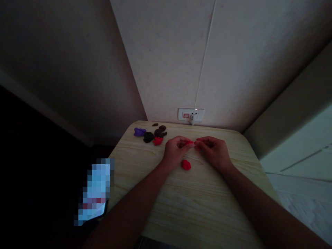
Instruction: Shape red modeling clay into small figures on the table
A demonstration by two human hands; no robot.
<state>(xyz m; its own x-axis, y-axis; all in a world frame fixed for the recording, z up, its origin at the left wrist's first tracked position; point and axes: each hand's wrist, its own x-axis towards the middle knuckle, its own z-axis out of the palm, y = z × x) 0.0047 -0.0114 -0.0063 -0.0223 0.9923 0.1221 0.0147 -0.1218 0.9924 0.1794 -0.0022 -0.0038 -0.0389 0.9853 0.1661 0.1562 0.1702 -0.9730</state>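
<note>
My left hand (177, 151) and my right hand (213, 152) meet above the pale wood-grain table (197, 204), their fingertips pinching a small piece of red modelling clay (190, 142) between them. Just below the hands, a red clay lump (186, 165) lies on the table, touching neither hand. Further left, away from both hands, sit another red clay lump (157, 140), a black clay lump (148, 137), several dark brown clay pieces (160, 131) and a purple clay lump (139, 131).
The table's far edge meets a white wall carrying a wall socket (190, 114) with something plugged in. A pixelated bright object (95, 188) sits beyond the table's left edge, in deep shadow. The table's corners are rounded.
</note>
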